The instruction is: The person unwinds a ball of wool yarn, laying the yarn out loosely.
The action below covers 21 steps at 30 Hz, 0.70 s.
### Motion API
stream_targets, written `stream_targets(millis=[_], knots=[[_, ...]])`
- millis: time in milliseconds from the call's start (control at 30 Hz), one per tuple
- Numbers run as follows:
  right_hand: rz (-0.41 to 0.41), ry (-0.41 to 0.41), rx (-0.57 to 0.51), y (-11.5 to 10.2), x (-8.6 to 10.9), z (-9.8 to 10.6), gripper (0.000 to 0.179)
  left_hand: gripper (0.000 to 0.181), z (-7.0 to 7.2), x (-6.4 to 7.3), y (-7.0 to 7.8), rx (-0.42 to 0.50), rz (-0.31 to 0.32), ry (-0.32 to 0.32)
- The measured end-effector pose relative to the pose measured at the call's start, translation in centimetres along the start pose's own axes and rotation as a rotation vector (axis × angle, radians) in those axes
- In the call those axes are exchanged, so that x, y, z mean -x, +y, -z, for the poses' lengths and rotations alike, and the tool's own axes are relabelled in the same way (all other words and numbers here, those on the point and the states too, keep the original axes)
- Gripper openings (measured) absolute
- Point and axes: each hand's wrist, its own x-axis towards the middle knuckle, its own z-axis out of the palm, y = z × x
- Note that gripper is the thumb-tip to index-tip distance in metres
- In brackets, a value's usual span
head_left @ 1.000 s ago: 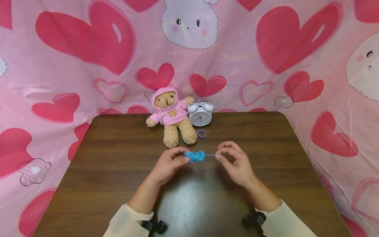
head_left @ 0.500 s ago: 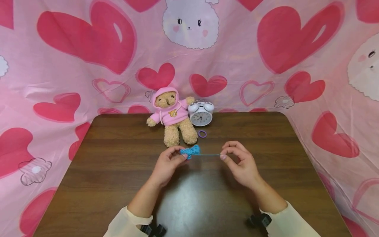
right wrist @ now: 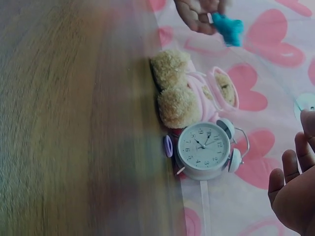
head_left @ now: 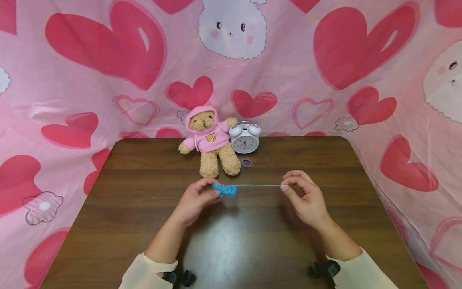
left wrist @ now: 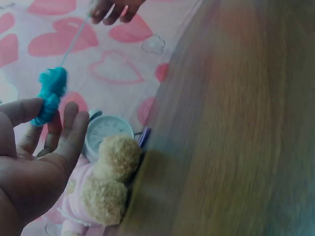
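Note:
A small bundle of blue yarn (head_left: 227,190) is pinched between the thumb and fingers of my left hand (head_left: 196,200), above the middle of the table. From the bundle a single strand (head_left: 258,185) runs taut to the right. My right hand (head_left: 304,198) pinches the strand's far part between thumb and index finger, its other fingers loosely bent. The left wrist view shows the yarn bundle (left wrist: 51,96) at the left thumb and fingertips, the strand leading away to the right hand (left wrist: 115,10).
A teddy bear (head_left: 211,138) in a pink hoodie sits at the back of the wooden table (head_left: 144,192). Beside it stands a white alarm clock (head_left: 245,140), with a purple ring (head_left: 246,163) lying just in front. A pink heart-patterned cloth (head_left: 281,72) hangs behind.
My hands have moved apart, the left going left with the yarn bundle and the right going right. The strand between them has grown longer, and the bundle has turned in the left fingers.

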Motion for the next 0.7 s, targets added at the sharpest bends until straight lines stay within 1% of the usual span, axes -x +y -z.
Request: stream_targets(millis=[133,300,433,533,567,600,700], knots=[[0.001,0.005,-0.024,-0.2,0.0,0.6,0.020,0.022,0.4,0.3,0.3,-0.052,0.014,0.061],[-0.007,0.005,-0.038,-0.2,0.0,1.2,0.005,0.027,0.9,0.6,0.4,-0.079,0.012,0.124],[0.003,0.016,-0.041,-0.3,0.1,1.6,0.009,0.033,1.4,0.7,0.4,-0.142,0.019,0.163],[0.008,0.027,-0.035,-0.4,0.0,1.9,0.018,0.036,1.8,0.8,0.4,-0.184,0.017,0.173],[0.002,0.031,-0.031,-0.4,0.0,2.1,0.019,0.035,1.9,0.8,0.4,-0.188,0.017,0.172],[-0.004,0.036,-0.030,-0.4,-0.1,2.2,0.019,0.035,2.0,0.9,0.4,-0.186,0.018,0.171],[-0.029,0.057,-0.018,-0.3,-0.2,2.6,0.017,0.033,2.1,1.0,0.3,-0.137,0.015,0.163]])
